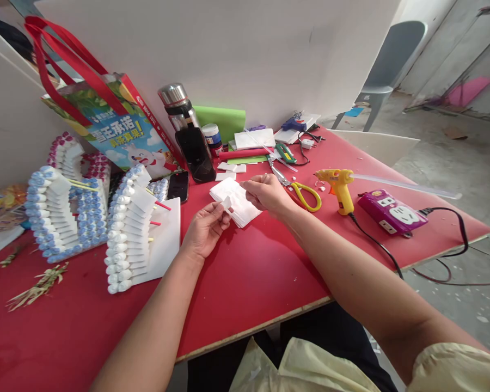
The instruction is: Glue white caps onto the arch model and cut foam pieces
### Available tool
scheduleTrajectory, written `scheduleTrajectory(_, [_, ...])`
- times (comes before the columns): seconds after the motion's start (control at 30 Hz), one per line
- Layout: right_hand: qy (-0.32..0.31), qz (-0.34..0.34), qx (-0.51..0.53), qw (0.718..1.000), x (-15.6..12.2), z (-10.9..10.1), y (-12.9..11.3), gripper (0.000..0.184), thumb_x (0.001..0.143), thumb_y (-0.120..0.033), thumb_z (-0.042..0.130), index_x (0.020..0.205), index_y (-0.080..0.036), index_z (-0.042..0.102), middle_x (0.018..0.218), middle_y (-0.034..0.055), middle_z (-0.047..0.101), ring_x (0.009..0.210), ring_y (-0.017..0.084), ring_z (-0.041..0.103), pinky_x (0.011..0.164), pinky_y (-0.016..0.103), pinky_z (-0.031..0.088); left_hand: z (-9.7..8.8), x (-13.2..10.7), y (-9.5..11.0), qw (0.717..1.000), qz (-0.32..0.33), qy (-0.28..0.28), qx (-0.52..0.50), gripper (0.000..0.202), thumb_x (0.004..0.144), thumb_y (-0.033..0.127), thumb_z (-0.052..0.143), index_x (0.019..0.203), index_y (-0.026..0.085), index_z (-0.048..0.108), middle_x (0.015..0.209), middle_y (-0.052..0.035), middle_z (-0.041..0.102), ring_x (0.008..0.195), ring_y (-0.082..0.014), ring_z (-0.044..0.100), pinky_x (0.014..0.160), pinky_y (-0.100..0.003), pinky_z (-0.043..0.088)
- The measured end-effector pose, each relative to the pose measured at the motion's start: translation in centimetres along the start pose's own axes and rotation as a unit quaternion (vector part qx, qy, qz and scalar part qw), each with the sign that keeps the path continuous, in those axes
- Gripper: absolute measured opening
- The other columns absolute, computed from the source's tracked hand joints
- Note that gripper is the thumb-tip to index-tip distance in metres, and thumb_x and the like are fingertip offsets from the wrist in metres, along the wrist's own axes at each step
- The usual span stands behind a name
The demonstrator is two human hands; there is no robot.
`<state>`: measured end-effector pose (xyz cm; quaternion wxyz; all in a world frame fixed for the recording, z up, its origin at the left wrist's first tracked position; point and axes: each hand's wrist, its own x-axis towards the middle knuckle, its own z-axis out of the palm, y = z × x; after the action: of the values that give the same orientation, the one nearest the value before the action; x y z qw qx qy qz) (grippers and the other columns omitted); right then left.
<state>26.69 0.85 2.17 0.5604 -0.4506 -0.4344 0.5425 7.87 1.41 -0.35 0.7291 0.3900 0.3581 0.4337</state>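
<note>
My left hand [207, 227] pinches a small white piece of paper [227, 203] between thumb and fingers. A stack of white paper tissues [247, 215] lies on the red table, just beyond and between my hands. Over its right side my right hand [265, 191] is closed, thumb against curled fingers; whether anything sits in that pinch I cannot make out. To the left of my left hand stands a curved model [124, 234] with white and pale blue rolled tips and white card strips on a white board. Yellow-handled scissors [306, 197] lie right of my right hand.
A yellow glue gun [338, 188] with a long clear stick and a purple power strip [392, 211] with cords lie right. Behind are a black phone [196, 154], a steel flask [177, 103] and a printed bag [118, 128]. Another blue-tipped model [49, 218] stands left.
</note>
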Motion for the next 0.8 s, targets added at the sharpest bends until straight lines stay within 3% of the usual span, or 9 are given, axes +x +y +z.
scheduleTrajectory(0.23, [0.016,0.015,0.012,1.0,0.0,0.0,0.0,0.028,0.064,-0.014,0.06,0.051,-0.02,0.036,0.045,-0.0053,0.04,0.038,0.003,0.025,0.037,0.019,0.016,0.7,-0.1,-0.8,0.993,0.071,-0.012,0.097,0.029,0.075,0.031,0.081,0.094,0.012,0.069,0.083,-0.0056,0.067,0.058,-0.0087,0.054,0.048,-0.021,0.04])
scheduleTrajectory(0.4, [-0.058,0.071,0.126,0.988,-0.1,-0.1,-0.4,0.032,0.064,-0.014,0.059,0.06,-0.022,0.028,0.053,-0.009,0.026,0.044,0.003,0.017,0.04,0.018,0.012,0.7,-0.3,-0.7,0.993,0.067,-0.012,0.095,0.029,0.074,0.031,0.082,0.093,0.012,0.07,0.082,-0.0048,0.066,0.058,-0.0081,0.054,0.047,-0.02,0.039])
scheduleTrajectory(0.53, [-0.127,0.141,0.218,0.957,0.0,-0.7,-0.6,0.026,0.062,-0.01,0.055,0.06,-0.02,0.032,0.056,-0.0079,0.024,0.046,0.004,0.017,0.041,0.019,0.014,0.6,-0.2,-0.6,0.995,0.064,-0.011,0.078,0.029,0.073,0.031,0.082,0.093,0.013,0.069,0.083,-0.0047,0.066,0.057,-0.0082,0.054,0.045,-0.02,0.038])
scheduleTrajectory(0.67, [-0.181,0.163,0.296,0.923,0.2,-1.2,-0.3,0.013,0.061,-0.007,0.054,0.068,-0.016,0.048,0.066,-0.002,0.043,0.054,0.007,0.035,0.048,0.019,0.032,0.4,-0.1,-0.5,0.997,0.059,-0.009,0.052,0.028,0.072,0.03,0.083,0.09,0.013,0.069,0.079,-0.0031,0.065,0.056,-0.0073,0.053,0.045,-0.019,0.037])
scheduleTrajectory(0.73, [-0.166,0.159,0.298,0.926,0.2,-1.1,0.1,0.007,0.065,-0.01,0.056,0.069,-0.015,0.053,0.078,0.0033,0.054,0.061,0.009,0.043,0.052,0.021,0.039,0.3,-0.1,-0.5,0.998,0.056,-0.009,0.042,0.028,0.072,0.029,0.083,0.09,0.013,0.07,0.078,-0.0026,0.064,0.057,-0.0072,0.053,0.045,-0.018,0.037])
scheduleTrajectory(0.8, [-0.139,0.138,0.286,0.938,0.2,-1.0,0.4,0.008,0.07,-0.012,0.06,0.066,-0.014,0.054,0.079,0.0041,0.056,0.062,0.009,0.043,0.053,0.02,0.04,0.2,0.0,-0.5,0.998,0.054,-0.009,0.037,0.029,0.071,0.028,0.084,0.09,0.013,0.07,0.078,-0.0023,0.064,0.057,-0.0072,0.053,0.045,-0.018,0.037])
